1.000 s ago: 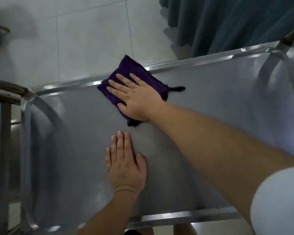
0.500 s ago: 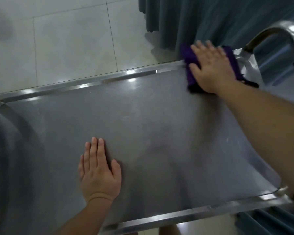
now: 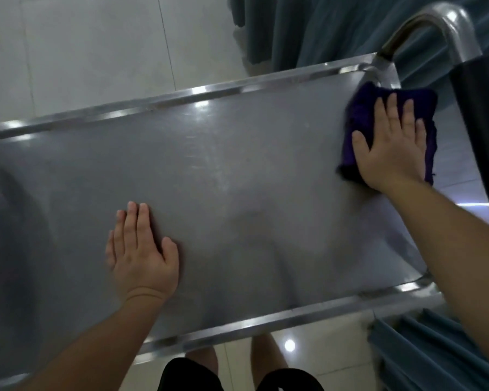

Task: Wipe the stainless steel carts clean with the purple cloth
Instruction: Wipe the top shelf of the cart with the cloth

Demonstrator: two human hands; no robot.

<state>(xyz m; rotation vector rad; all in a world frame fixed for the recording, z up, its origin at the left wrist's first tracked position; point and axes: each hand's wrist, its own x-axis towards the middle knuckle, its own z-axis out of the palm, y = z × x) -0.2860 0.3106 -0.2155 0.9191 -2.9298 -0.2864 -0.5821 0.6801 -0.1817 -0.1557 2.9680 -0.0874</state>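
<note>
While my flat right hand (image 3: 394,148) presses the purple cloth (image 3: 362,114) at the cart top's (image 3: 237,170) far right corner, flat left hand (image 3: 140,249) braces, empty. Step: wiping top. Next: sweep unwiped near side, I judge.

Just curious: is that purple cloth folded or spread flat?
Folded: the purple cloth shows as a thick, compact pad under the right hand.

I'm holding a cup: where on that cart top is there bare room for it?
The cart top is bare between the left hand and the right hand. The right end is taken: the purple cloth lies pressed there.
</note>
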